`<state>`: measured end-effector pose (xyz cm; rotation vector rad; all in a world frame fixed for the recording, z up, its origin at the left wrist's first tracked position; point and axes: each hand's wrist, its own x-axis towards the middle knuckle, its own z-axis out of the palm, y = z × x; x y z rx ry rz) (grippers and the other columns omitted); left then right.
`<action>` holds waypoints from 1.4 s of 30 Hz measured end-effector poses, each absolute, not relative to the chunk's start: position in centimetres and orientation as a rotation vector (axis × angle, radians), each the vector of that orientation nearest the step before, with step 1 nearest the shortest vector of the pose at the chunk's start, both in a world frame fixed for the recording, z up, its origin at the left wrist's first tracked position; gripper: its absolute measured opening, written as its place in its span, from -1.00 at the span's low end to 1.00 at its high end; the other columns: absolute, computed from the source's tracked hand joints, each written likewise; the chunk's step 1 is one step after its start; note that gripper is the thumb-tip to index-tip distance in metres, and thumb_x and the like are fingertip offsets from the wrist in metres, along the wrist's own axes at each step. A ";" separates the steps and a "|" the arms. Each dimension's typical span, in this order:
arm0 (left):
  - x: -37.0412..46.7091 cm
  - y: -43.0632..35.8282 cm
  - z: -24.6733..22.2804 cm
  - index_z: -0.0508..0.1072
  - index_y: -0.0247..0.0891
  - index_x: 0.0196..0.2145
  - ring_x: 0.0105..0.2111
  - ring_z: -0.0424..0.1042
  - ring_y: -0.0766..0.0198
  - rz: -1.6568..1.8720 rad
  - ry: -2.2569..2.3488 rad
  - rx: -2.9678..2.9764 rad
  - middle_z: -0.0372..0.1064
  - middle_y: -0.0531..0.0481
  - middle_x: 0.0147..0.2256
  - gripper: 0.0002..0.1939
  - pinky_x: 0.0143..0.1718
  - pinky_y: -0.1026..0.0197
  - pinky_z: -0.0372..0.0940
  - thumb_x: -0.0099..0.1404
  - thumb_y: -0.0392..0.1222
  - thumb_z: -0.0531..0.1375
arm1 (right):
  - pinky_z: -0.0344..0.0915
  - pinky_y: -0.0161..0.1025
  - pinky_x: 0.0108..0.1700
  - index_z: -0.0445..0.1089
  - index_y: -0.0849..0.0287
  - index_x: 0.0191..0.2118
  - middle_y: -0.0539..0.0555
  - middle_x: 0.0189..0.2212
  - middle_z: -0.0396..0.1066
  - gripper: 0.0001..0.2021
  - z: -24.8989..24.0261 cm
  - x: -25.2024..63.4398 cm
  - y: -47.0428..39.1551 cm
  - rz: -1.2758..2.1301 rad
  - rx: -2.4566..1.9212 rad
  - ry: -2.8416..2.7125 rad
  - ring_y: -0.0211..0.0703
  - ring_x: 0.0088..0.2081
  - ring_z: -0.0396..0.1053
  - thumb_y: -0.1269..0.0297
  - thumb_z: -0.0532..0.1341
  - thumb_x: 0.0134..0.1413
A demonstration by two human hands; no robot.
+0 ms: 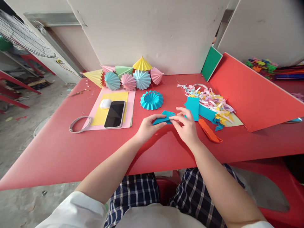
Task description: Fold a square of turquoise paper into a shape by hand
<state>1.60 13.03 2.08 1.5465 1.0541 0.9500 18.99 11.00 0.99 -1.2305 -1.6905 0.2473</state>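
Note:
A small folded piece of blue paper (167, 113) is held just above the red table between both hands. My left hand (149, 126) pinches its left end between thumb and fingers. With the fingertips of my right hand (186, 126) I grip its right side, some fingers raised. Beyond the hands lies a pleated blue paper ring (152, 100). Flat blue paper (193, 107) rests just past my right hand, and an orange toothed tool (209, 130), like a comb or cutter, lies right of that hand.
Pleated paper umbrellas (142, 79) line the back wall. A phone (115, 114) and a white case (105, 103) lie on coloured sheets at left, beside a ring-shaped band (80, 124). Paper scraps (213, 99) are heaped at right, before a leaning red board (251, 95).

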 end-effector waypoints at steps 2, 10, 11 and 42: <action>1.6 13.1 1.8 0.46 -0.25 -0.18 -0.25 0.42 0.20 0.945 1.072 1.576 0.46 -0.04 -0.24 -0.70 -0.22 0.19 0.31 0.12 -0.11 0.24 | 0.33 0.01 -0.06 0.44 0.04 -0.31 0.13 -0.08 0.29 -0.88 1.1 19.0 11.0 0.187 -1.209 -1.730 -0.04 -0.07 0.30 0.31 0.15 0.09; 1.7 12.9 1.8 0.52 -0.25 -0.26 -0.39 0.39 0.25 0.894 1.105 1.623 0.47 -0.01 -0.36 -0.73 -0.43 0.26 0.29 0.15 -0.05 0.19 | 0.23 0.02 0.02 0.34 0.03 -0.27 0.08 -0.22 0.42 -0.90 0.9 18.9 11.2 0.201 -1.130 -1.787 -0.05 -0.05 0.30 0.35 0.12 0.10; 1.7 12.9 1.8 0.53 -0.26 -0.27 -0.40 0.39 0.25 0.890 1.104 1.618 0.47 -0.01 -0.37 -0.73 -0.44 0.27 0.29 0.16 -0.04 0.19 | 0.23 0.02 0.01 0.34 0.03 -0.28 0.08 -0.23 0.42 -0.92 0.9 18.8 11.2 0.210 -1.134 -1.790 -0.04 -0.06 0.30 0.33 0.13 0.09; 1.9 12.5 1.9 0.55 -0.29 -0.34 -0.54 0.23 0.37 0.794 1.159 1.736 0.38 0.08 -0.52 -0.70 -0.50 0.31 0.12 0.19 -0.04 0.13 | 0.35 -0.25 -0.27 0.28 0.09 -0.16 0.06 -0.33 0.39 -0.72 0.4 18.8 11.2 0.306 -1.292 -1.723 -0.16 -0.27 0.40 0.50 0.03 0.01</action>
